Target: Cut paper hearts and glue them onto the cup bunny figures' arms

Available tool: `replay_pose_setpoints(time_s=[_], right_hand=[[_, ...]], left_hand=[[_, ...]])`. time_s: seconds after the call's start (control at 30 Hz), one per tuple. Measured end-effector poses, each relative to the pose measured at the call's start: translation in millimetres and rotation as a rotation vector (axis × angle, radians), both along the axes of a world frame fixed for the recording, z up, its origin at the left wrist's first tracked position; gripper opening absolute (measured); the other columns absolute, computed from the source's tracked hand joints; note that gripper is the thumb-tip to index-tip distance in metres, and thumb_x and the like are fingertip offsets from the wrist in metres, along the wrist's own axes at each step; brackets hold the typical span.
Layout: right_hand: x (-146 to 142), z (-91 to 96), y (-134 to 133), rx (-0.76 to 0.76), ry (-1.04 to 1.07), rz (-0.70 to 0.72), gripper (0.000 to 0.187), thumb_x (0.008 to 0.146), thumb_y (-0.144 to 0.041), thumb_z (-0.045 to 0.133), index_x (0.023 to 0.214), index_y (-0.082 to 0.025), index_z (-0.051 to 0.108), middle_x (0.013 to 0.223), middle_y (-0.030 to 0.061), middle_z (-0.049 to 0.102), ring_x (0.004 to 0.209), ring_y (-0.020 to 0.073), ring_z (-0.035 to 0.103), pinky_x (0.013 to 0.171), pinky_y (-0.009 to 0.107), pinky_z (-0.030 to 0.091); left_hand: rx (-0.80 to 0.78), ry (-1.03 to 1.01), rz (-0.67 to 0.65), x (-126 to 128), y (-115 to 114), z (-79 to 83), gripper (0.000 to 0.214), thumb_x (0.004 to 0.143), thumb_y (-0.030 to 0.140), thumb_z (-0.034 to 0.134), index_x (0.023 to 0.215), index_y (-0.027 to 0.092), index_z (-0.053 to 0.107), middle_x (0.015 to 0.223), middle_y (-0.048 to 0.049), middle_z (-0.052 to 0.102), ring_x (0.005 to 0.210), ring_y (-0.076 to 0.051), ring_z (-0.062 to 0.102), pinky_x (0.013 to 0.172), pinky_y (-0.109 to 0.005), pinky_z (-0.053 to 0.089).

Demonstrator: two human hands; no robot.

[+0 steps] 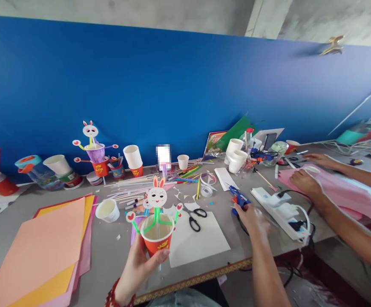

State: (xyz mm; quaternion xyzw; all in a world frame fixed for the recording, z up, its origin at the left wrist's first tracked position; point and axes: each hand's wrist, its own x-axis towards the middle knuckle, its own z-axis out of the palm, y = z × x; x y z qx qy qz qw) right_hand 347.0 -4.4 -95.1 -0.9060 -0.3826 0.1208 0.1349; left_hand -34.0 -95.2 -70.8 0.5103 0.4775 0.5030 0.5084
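Note:
My left hand is closed around a red paper cup held above the table's near edge. A paper rabbit head on green straws rises from the cup, with small heart-tipped arms on either side. My right hand reaches out over the table and rests on the handle of a blue glue gun; its fingers are blurred. Black-handled scissors lie on a white sheet between my hands.
Stacked orange, yellow and pink paper lies at left. A second rabbit cup figure, white cups and several straws line the blue wall. A white power strip sits right. Another person's hands press pink paper.

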Motion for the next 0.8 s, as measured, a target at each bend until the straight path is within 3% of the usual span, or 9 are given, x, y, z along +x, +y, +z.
replay_pose_setpoints(time_s=[0.23,0.43,0.53,0.63,0.8], right_hand=[[8.2,-7.0,-0.7,0.140,0.059,-0.072,0.041,0.084,-0.050,0.058,0.098,-0.015,0.073,0.105,0.0234,0.073,0.102,0.0425,0.068,0.085,0.052,0.051],[22.2,-11.6,-8.1,0.388,0.230,-0.154,0.030,0.076,-0.043,0.064,0.082,-0.016,0.072,0.065,0.0135,0.073,0.090,0.0410,0.070,0.083,0.050,0.050],[21.0,-14.7,-8.4,0.563,0.389,-0.189,0.037,0.070,-0.051,0.068,0.076,-0.015,0.070,0.056,0.0093,0.069,0.070,0.0336,0.070,0.070,0.045,0.054],[12.6,-15.3,-9.4,0.749,0.587,-0.206,0.052,0.063,-0.062,0.070,0.082,-0.014,0.069,0.063,0.0072,0.070,0.056,0.0236,0.066,0.052,0.035,0.053],[-6.1,-6.2,-23.9,0.926,0.944,-0.152,0.053,0.049,-0.054,0.084,0.086,-0.018,0.069,0.074,0.0030,0.072,0.057,0.0170,0.066,0.052,0.030,0.056]], left_hand=[[0.005,0.002,0.031,0.2,0.5,6.5,0.064,0.071,0.042,0.083,0.125,0.018,0.058,0.122,-0.0153,0.068,0.106,-0.031,0.068,0.086,-0.036,0.059],[-0.008,-0.012,0.030,0.8,3.3,5.3,0.062,0.070,0.044,0.083,0.122,0.019,0.061,0.116,-0.0139,0.070,0.102,-0.030,0.069,0.085,-0.035,0.059],[0.005,-0.019,0.042,0.2,3.0,3.7,0.065,0.069,0.043,0.084,0.124,0.019,0.059,0.117,-0.0145,0.069,0.106,-0.031,0.068,0.087,-0.036,0.059],[0.005,-0.023,0.042,-0.3,1.6,4.5,0.067,0.070,0.042,0.083,0.127,0.019,0.056,0.120,-0.0152,0.068,0.108,-0.032,0.067,0.088,-0.037,0.058],[-0.014,-0.060,0.037,2.8,-0.5,8.5,0.070,0.070,0.043,0.083,0.130,0.019,0.055,0.117,-0.0144,0.070,0.105,-0.031,0.069,0.089,-0.039,0.058]])
